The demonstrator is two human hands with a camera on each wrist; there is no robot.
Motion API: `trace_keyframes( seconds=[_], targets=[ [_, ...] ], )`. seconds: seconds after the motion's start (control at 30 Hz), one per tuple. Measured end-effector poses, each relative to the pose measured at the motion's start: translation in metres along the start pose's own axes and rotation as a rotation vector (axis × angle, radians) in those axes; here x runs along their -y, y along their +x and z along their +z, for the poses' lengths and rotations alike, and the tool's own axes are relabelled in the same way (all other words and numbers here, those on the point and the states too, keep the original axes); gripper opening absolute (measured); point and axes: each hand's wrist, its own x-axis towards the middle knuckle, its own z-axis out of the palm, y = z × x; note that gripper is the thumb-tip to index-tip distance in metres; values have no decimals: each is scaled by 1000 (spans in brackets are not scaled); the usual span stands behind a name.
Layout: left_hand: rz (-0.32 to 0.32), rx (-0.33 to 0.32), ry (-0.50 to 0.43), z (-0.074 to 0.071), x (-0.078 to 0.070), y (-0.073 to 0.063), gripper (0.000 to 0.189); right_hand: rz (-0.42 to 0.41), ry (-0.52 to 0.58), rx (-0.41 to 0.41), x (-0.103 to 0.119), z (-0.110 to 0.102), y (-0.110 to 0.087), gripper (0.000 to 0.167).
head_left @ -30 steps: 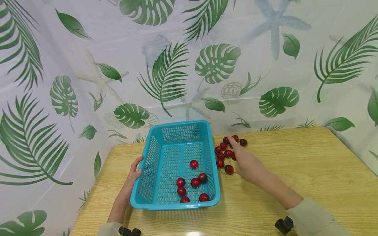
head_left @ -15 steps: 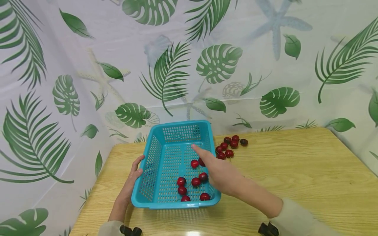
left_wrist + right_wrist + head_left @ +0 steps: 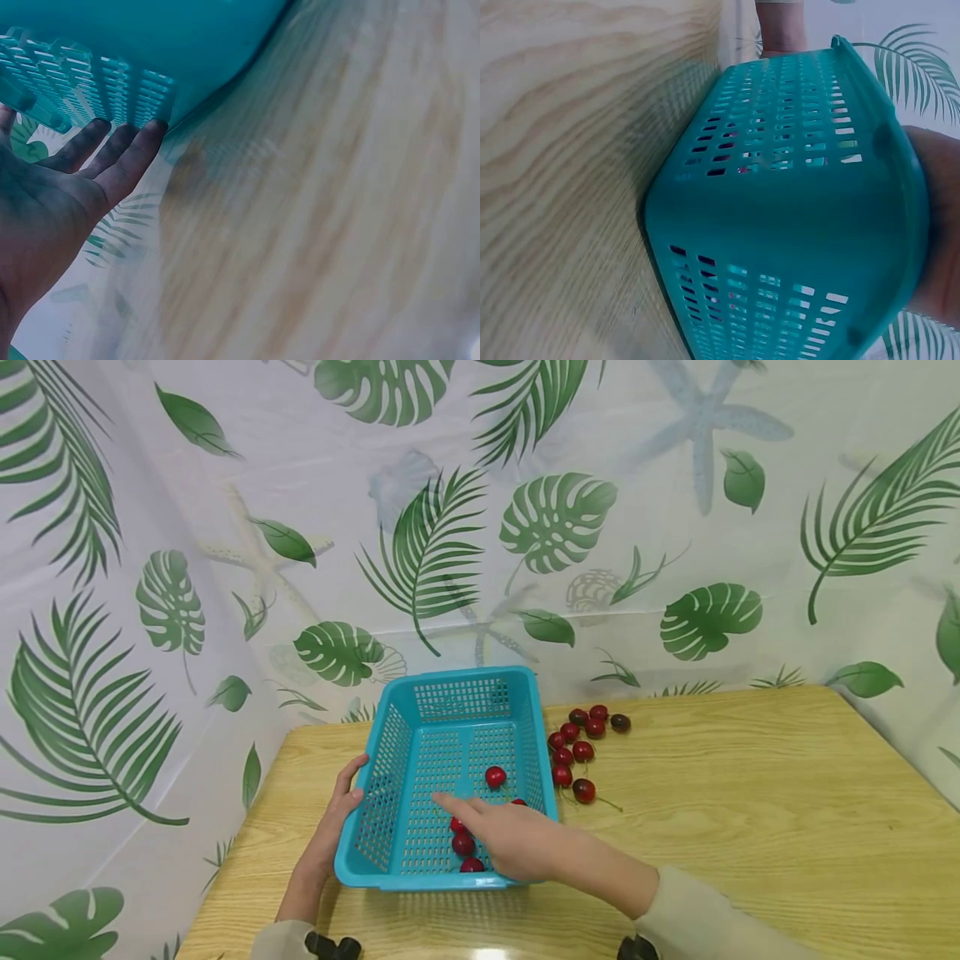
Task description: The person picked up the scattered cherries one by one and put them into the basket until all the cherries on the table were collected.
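Observation:
A blue perforated plastic basket (image 3: pixel 439 883) stands on the wooden table with several red cherries (image 3: pixel 495 777) inside. My left hand (image 3: pixel 330 831) is at its left side, fingers at the rim; in the left wrist view, mostly straight fingers (image 3: pixel 131 161) touch the slotted wall. My right hand (image 3: pixel 521 842) reaches over the right rim into the front of the basket, one finger stretched forward to the left. It covers some of the cherries, and its underside is hidden, so I cannot tell whether it holds one. In the right wrist view the basket wall hides its fingers.
Several more cherries (image 3: pixel 583 751) lie loose on the table just right of the basket, some with stems. The wooden tabletop (image 3: pixel 750 793) extends to the right. A leaf-patterned cloth (image 3: pixel 645 527) hangs behind and at the left.
My right hand has moved left from the loose cherries into the basket, then nearer its front. A dark cherry showed under it half a second ago. The left hand stays at the rim.

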Motion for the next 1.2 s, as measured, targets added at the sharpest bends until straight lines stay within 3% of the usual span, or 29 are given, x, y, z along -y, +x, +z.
trace_keyframes(
  seconds=[0.17, 0.37, 0.67, 1.03, 1.2],
  targets=[
    [-7, -7, 4, 0, 0, 0, 59, -26, 26, 14, -8, 6, 8, 82],
    [-3, -1, 4, 1, 0, -1, 60, 9, 71, 96, -14, 9, 14, 80],
    [0, -5, 2, 1, 0, -1, 61, 65, -24, 159, -14, 15, 21, 75],
    [-12, -5, 14, 0, 0, 0, 63, 88, -49, 92, -14, 16, 22, 78],
    [-22, -21, 37, -2, 4, 1, 62, 11, -44, -51, -16, 13, 19, 58]
  ],
)
